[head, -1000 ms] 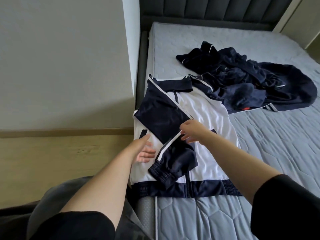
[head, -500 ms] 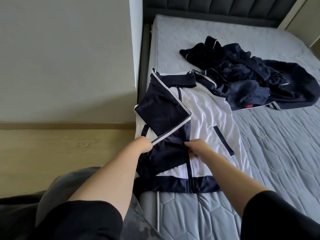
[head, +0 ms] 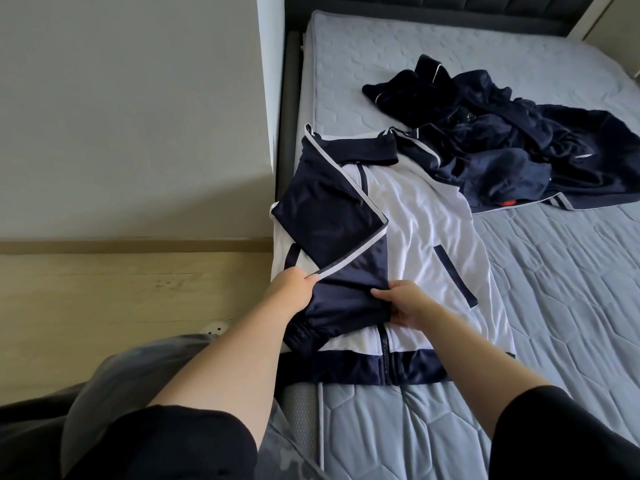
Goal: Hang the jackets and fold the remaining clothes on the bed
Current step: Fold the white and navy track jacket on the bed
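Fingers (head: 380,292) pinch sleeve (head: 346,299); navy clothes pile (head: 519,133) overlaps jacket (head: 426,220) shoulder.

White-and-navy track jacket (head: 426,237): flat, front up, zipped, at the left edge of the bed (head: 554,306). Navy sleeve (head: 332,216): folded across the chest, doubled back toward the hem. Left hand (head: 292,289): pinches the sleeve at its white-piped edge. Right hand (head: 405,303): grips the sleeve's other edge, near the zip. Heap of navy clothes (head: 519,140): crumpled, farther up the mattress, overlapping the jacket's right shoulder. Headboard (head: 450,5): dark, padded. Wooden floor (head: 121,306): left of the bed.
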`<state>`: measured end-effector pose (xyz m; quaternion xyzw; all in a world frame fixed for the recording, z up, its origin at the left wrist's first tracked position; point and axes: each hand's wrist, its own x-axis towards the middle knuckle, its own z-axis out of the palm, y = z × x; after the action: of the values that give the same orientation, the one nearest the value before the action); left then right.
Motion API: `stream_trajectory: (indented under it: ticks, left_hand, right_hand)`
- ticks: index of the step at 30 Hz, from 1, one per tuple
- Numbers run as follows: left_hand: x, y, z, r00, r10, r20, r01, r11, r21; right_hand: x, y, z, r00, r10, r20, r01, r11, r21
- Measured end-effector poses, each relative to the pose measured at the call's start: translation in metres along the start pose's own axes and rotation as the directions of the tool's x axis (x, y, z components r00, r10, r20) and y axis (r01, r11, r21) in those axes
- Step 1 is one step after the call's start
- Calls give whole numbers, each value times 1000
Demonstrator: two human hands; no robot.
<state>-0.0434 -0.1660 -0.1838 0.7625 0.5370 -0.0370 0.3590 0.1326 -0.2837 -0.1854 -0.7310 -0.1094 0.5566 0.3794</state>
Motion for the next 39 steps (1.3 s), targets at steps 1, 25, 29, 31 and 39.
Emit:
stream_trajectory:
  ticks: [1, 25, 29, 31, 39]
  left_hand:
    - [0, -2, 1, 1000, -10, -16, 10, 1000, 20]
    - [-62, 55, 37, 642, 693, 328, -606, 197, 770]
    - [-47, 49, 52, 613, 613, 500, -707, 142, 693]
    - [-48, 47, 51, 561, 633, 533, -744, 104, 660]
    - [-31, 40, 34, 678, 685, -267, -620, 727, 295]
  right_hand:
    - [0, 1, 1, 999, -16, -36, 14, 998, -65]
    - [10, -27, -9, 981, -174, -80, 157, 970, -186]
    - [15, -32, -8, 977, -184, -107, 146, 944, -294]
    - [19, -33, -9, 962, -232, -145, 163, 911, -379]
    - [25, -30, -2, 906, -329, -266, 169, 857, -486]
